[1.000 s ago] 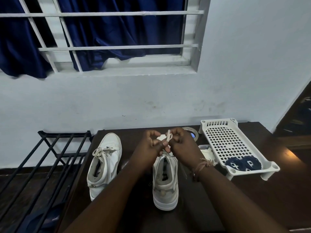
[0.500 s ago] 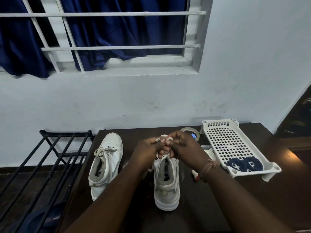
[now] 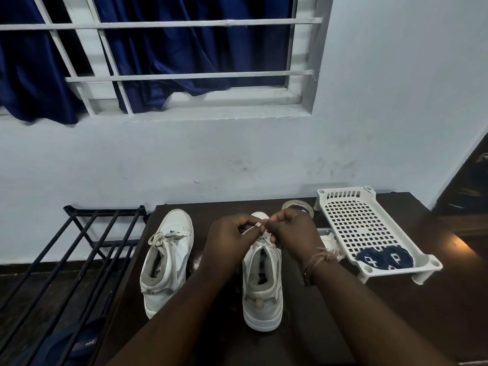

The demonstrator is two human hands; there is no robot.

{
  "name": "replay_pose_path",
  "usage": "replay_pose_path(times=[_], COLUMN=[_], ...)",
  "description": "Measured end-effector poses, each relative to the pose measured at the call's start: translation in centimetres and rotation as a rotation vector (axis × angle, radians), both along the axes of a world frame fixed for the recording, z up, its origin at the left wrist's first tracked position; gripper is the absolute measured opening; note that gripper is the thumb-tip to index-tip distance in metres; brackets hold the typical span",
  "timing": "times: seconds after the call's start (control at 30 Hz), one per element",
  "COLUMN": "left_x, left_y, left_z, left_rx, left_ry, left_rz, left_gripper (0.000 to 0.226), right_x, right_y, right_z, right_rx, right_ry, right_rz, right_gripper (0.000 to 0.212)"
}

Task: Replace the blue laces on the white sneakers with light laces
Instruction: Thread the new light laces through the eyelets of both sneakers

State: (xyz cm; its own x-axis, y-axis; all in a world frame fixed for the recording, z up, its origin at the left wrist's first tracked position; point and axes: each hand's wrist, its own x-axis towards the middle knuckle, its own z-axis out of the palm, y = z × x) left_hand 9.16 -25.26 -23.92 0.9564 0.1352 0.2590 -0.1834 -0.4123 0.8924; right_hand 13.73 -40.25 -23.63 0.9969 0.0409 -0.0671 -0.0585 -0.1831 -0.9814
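Observation:
Two white sneakers stand on a dark table (image 3: 396, 313), heels toward me. The left sneaker (image 3: 169, 257) carries a tied light lace. Over the tongue of the right sneaker (image 3: 262, 289), my left hand (image 3: 227, 244) and my right hand (image 3: 293, 233) meet, each pinching a piece of the light lace (image 3: 257, 228). My hands hide most of that lace and the eyelets. Two coiled blue laces (image 3: 383, 257) lie in the near end of a white perforated tray (image 3: 351, 215) at the right.
A roll of tape (image 3: 297, 206) sits behind my right hand, and a small clear box with light material (image 3: 328, 237) lies beside the tray. A black metal rack (image 3: 79, 249) stands left of the table. The wall and barred window are just behind.
Both hands have dropped from a raised position down close over the right sneaker's tongue, still pinching the light lace, whose end no longer sticks up.

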Motion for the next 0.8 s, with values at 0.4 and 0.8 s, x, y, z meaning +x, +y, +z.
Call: replay_pose_path(times=[0.4,0.8], left_x=[0.9,0.8], left_y=[-0.2,-0.7], left_z=[-0.6,0.9], left_rx=[-0.017,-0.719], left_ry=[0.149,0.555], left_rz=[0.155,0.108], left_gripper=[0.008,0.017], right_x=[-1.1,-1.2], right_y=[-0.1,0.0], right_z=[1.7,0.2], right_rx=[-0.449,-0.474], right_ry=[-0.115,-0.554], right_rz=[0.318,0.33], right_gripper=[0.025,0.032])
